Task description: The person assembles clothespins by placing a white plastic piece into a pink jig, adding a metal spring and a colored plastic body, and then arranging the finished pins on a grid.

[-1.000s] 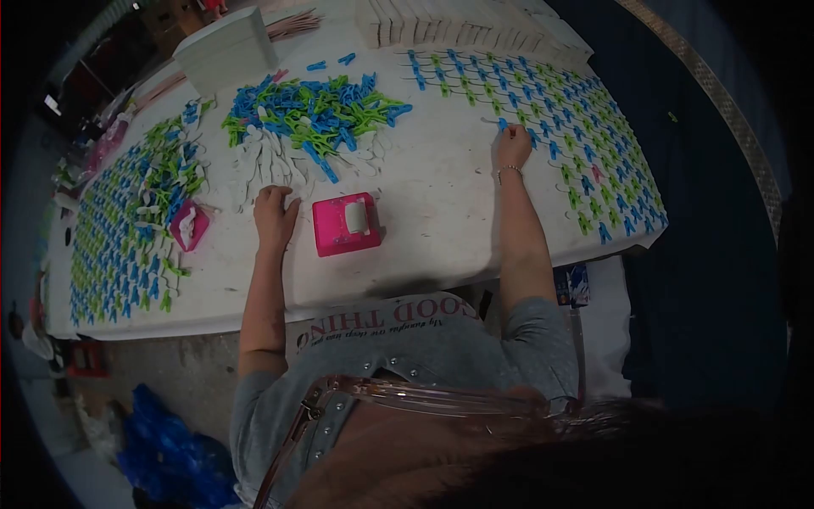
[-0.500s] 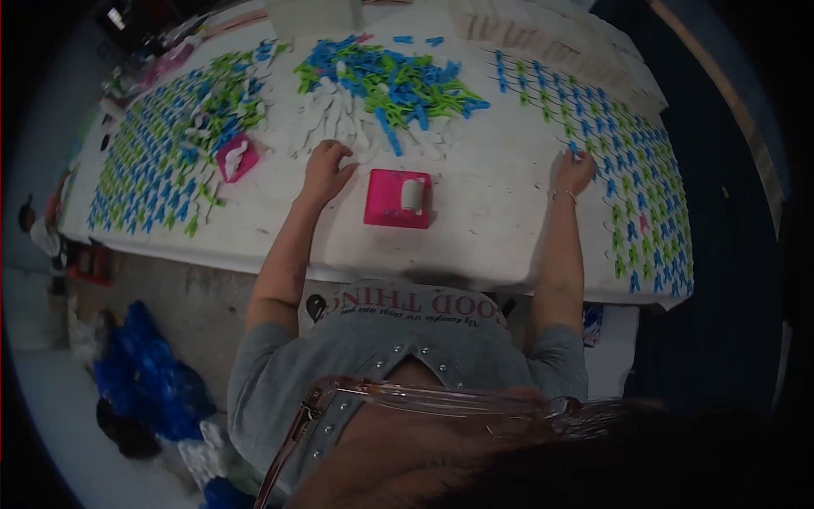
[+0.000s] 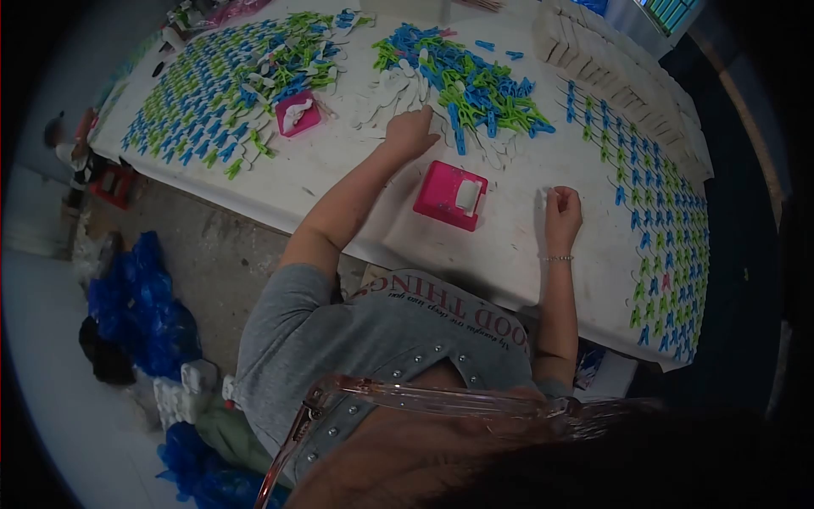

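The hands are apart, one on each side of the pink box (image 3: 434, 193) on the table (image 3: 512, 258). The left hand (image 3: 410, 134) is at the near edge of the white pieces (image 3: 388, 92), beyond and slightly left of the box; the right hand (image 3: 563, 222) is to the right of the box, well apart from the pieces. The left hand is therefore nearer to both. The pieces lie fanned with no common long axis; the white block (image 3: 467, 196) on the box has its long axis running roughly away from the wearer (it leans slightly right at the far end). The clip heap (image 3: 487, 85) adjoins the pieces on their right. The left fingertips are hidden, so contact or grip cannot be confirmed. The right fingers are drawn together; a pale spot shows beside them, too blurred to identify as a held part. The frame edge cuts off the far bin (image 3: 411, 8).
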### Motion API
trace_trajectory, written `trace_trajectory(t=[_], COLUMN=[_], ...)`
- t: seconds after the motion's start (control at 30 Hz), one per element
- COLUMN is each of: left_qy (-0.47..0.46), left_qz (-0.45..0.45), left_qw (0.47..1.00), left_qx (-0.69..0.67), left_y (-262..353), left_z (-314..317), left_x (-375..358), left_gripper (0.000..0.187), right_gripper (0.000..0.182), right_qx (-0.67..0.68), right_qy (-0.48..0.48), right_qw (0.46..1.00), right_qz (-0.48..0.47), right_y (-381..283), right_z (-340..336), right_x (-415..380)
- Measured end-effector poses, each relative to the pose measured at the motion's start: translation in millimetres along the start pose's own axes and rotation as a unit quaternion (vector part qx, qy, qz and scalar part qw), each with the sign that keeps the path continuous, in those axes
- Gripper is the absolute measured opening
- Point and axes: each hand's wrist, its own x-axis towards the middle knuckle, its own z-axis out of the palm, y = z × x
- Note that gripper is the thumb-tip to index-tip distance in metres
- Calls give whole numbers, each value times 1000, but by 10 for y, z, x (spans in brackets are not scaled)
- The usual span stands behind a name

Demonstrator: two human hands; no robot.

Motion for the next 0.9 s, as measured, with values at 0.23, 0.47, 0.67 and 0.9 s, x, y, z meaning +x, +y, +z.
trace_trajectory(t=[0.23, 0.47, 0.67, 0.9], left_qy=[65, 5, -33, -39], left_qz=[-96, 73, 145, 152], left_qw=[993, 952, 911, 897], left_qx=[-35, -297, -384, -414], left_y=[-285, -26, 340, 335], left_z=[-226, -874, -817, -511], left_x=[-65, -415, -591, -621], left_gripper=[35, 20, 17, 10], right_gripper=[12, 16, 17, 15], right_qx=[-1, 71, 151, 77], right_qy=[-89, -165, -260, -230], right_qw=[995, 966, 946, 957], right_qz=[-54, -187, -118, -157], right_y=[-390, -1058, -1158, -976], right_z=[96, 374, 480, 530], right_x=[-95, -79, -147, -321])
